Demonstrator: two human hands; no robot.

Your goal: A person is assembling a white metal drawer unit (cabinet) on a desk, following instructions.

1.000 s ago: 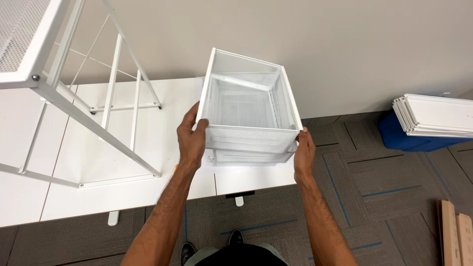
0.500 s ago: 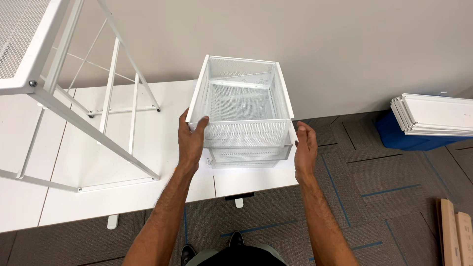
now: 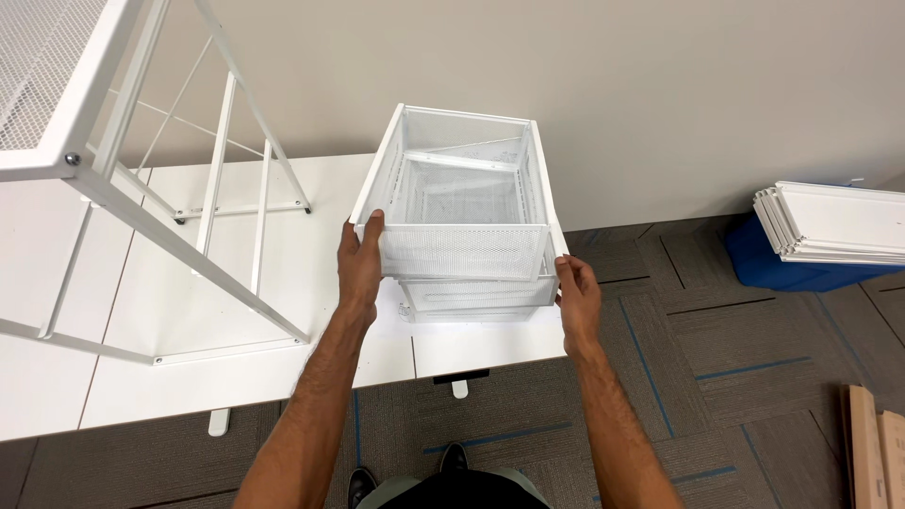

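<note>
I hold a white wire-mesh drawer basket (image 3: 464, 247) between both hands above a white table (image 3: 311, 283). My left hand (image 3: 360, 266) grips its near left corner, thumb on the rim. My right hand (image 3: 577, 294) presses against its lower right side. The basket sits nested on top of other white mesh baskets (image 3: 476, 297), whose fronts show beneath it. The stack rests at the table's near right corner.
A white metal frame (image 3: 141, 217) with a mesh top shelf stands on the table at the left. At the right, stacked white panels (image 3: 834, 221) lie on a blue bin (image 3: 782, 269). Wooden boards (image 3: 872, 443) lie on the carpet, bottom right. A beige wall runs behind.
The top basket has come down and toward me, settling lower onto the stack. My hands moved with it.
</note>
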